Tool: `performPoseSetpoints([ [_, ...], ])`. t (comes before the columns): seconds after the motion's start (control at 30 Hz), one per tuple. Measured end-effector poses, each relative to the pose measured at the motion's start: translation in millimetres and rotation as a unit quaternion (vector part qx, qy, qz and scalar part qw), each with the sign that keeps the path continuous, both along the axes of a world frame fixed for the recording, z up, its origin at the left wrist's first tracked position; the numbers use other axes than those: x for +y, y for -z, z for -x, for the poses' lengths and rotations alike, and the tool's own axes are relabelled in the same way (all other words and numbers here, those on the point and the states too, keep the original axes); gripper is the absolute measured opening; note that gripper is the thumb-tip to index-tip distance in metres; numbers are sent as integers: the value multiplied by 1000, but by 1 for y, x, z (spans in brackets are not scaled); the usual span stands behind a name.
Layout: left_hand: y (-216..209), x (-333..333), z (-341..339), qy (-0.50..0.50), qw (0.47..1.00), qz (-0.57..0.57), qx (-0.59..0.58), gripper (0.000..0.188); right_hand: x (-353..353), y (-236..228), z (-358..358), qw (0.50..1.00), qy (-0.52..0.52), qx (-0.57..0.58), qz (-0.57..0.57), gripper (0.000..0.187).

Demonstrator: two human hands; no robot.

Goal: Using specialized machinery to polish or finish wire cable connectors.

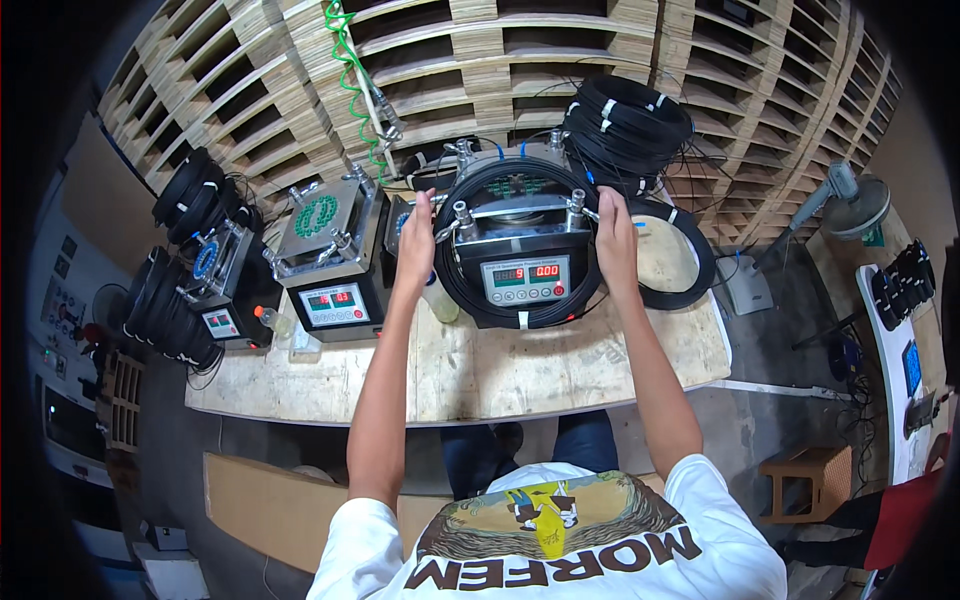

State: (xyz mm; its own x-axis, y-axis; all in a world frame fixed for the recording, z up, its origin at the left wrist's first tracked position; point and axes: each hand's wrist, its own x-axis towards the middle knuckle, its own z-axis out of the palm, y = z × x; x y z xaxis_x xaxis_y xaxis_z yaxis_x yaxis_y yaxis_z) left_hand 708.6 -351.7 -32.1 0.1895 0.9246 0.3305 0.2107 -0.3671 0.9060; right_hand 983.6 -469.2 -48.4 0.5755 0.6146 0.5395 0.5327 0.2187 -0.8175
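Both of my hands grip a large coil of black cable (467, 303), raised upright before the middle machine. My left hand (417, 240) clasps its left side and my right hand (615, 235) its right side, thumbs up along the ring and fingers partly hidden behind it. A white tie shows at the coil's lower edge. Through the ring I see the machine's control panel (526, 281) with red digits, and its metal clamp posts (576, 212).
Two similar machines (330, 245) (222, 280) stand to the left on the wooden table (400, 385). Further black coils (625, 125) are stacked behind at right; another coil (690, 290) lies on the table. Small bottles (275, 320) stand between machines. Wooden pallets (440, 50) line the back.
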Motion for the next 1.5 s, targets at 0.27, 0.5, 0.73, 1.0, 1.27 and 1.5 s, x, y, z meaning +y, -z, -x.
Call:
performPoseSetpoints([
  [0.27, -24, 23, -10, -120, 966, -197, 116, 45, 53, -30, -17, 973, -82, 6, 215, 76],
  [0.5, -23, 36, -30, 28, 989, -120, 80, 50, 65, -15, -18, 982, -15, -64, 179, 66],
  [0.73, -29, 38, -37, 29, 981, -14, 190, 66, 59, -24, -19, 969, -47, -39, 238, 61],
  [1.0, -43, -2, -46, -88, 965, -64, 238, 65, 44, -47, 0, 958, 18, -58, 280, 58],
  [1.27, -33, 11, -41, -14, 975, -111, 192, 57, 46, -36, -14, 958, 2, -186, 220, 51],
  [1.5, -47, 36, -34, 134, 955, -44, 263, 75, 43, -55, -2, 929, -35, -260, 262, 58],
])
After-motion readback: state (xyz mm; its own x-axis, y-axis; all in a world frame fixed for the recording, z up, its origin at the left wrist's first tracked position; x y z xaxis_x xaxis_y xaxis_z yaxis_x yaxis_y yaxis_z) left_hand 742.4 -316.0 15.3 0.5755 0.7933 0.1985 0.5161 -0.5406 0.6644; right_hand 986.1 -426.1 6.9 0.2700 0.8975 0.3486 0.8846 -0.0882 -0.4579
